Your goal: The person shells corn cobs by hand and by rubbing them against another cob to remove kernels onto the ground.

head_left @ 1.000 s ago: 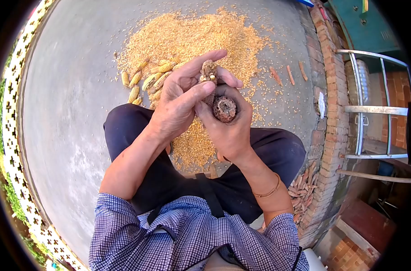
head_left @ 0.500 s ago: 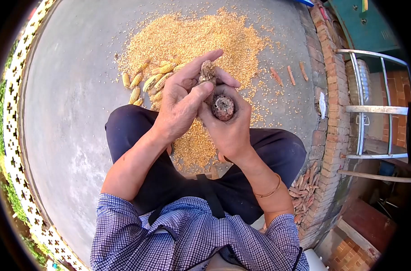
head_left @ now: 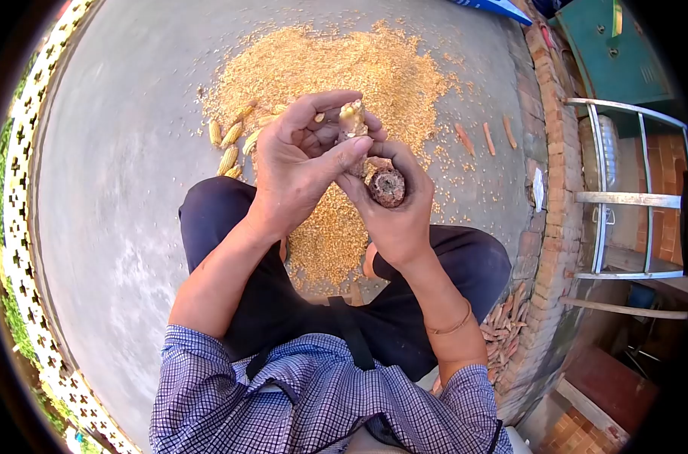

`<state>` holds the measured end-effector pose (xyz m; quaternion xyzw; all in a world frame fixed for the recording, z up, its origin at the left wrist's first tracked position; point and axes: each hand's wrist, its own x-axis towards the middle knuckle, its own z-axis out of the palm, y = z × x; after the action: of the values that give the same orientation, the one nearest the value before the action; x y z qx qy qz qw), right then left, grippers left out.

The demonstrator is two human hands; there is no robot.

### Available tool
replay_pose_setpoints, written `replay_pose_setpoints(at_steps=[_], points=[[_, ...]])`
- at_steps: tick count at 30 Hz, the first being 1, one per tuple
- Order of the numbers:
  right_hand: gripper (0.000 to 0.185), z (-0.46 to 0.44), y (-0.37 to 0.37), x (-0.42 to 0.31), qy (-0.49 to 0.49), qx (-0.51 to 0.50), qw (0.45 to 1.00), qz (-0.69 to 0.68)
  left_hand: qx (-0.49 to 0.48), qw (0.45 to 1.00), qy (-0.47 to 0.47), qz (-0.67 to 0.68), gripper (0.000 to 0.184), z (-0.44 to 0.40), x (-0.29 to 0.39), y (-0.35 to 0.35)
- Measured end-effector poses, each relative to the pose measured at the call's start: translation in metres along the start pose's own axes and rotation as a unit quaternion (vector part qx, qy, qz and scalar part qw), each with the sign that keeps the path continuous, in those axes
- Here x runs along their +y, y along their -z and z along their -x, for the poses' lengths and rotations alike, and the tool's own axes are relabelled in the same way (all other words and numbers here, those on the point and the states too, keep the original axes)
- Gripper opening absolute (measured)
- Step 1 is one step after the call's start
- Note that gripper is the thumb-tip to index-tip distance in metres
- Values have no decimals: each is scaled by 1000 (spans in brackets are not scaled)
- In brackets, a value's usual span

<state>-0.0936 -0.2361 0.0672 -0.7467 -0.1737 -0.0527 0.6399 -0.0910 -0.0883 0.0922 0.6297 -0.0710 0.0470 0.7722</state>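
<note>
My left hand (head_left: 295, 163) holds a corn cob (head_left: 352, 125) upright between thumb and fingers, with a few pale kernels near its tip. My right hand (head_left: 397, 204) is wrapped round a bare, reddish-brown cob (head_left: 387, 187), its round end facing up. The two cobs are side by side, and the hands meet between them. Beneath and beyond the hands lies a wide heap of loose yellow kernels (head_left: 329, 68). Several whole yellow ears (head_left: 228, 160) rest at the heap's left edge, partly hidden by my left hand.
Three stripped cobs (head_left: 488, 139) lie on the concrete to the right. More bare cobs (head_left: 503, 333) are piled beside a low brick wall (head_left: 559, 204). A metal rail frame (head_left: 631, 199) stands beyond the wall. My bent legs frame the nearer kernels.
The hands have shifted slightly; the left hand's fingers have opened more around its cob, whose kerneled side now shows. The right hand's cob has moved a little right. The view has tilted slightly.
</note>
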Motion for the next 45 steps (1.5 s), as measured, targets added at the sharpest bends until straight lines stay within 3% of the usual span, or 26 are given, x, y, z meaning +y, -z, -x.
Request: replay_pose_setpoints(at_steps=[2,5,9,20,23,29,31,35,45], points=[[31,1,-3,7,30,19,999,37,2,997,-62,-35,42,0,-3,-4],[28,4,-2,8,31,-14,999,-10,17,997,-62,-37,39,1,-7,-6],[29,5,-2,-7,-95,-44,993,-53,-10,999,-32,-17,36,1,-1,0],[34,12,-11,-1,-67,4,995,-73,-54,989,62,126,35,-1,0,1],[32,15,-10,-2,-73,11,995,-67,-57,978,50,196,39,-1,-4,-4],[29,16,-9,1,-105,16,990,-92,-70,988,47,126,43,0,1,-4],[18,15,-7,3,-67,6,996,-58,-57,986,45,148,42,0,5,-7],[24,15,-8,2,-58,9,997,-58,-58,982,71,166,40,2,12,-5],[22,10,-12,-9,-38,6,997,-63,-47,989,34,136,37,2,1,0]])
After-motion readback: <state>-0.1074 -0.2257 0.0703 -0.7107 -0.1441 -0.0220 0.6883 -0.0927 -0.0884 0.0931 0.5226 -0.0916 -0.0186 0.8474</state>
